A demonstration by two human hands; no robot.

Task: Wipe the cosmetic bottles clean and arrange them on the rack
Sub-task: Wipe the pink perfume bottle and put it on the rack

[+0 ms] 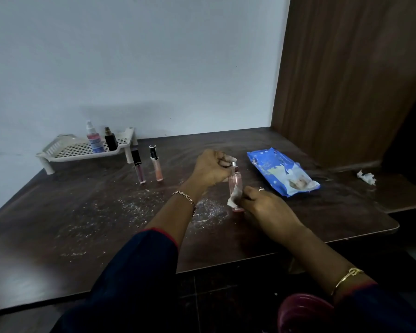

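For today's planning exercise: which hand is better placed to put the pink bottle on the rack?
Left: the left hand grips the bottle by its top and the rack stands leftward; the right hand holds the wipe.

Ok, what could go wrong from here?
The left hand grips the pink bottle only at its cap while the right hand presses a wipe low on it; it could slip or tip. White powder on the table may re-soil its base. The upright gloss tubes could be knocked reaching for the rack.
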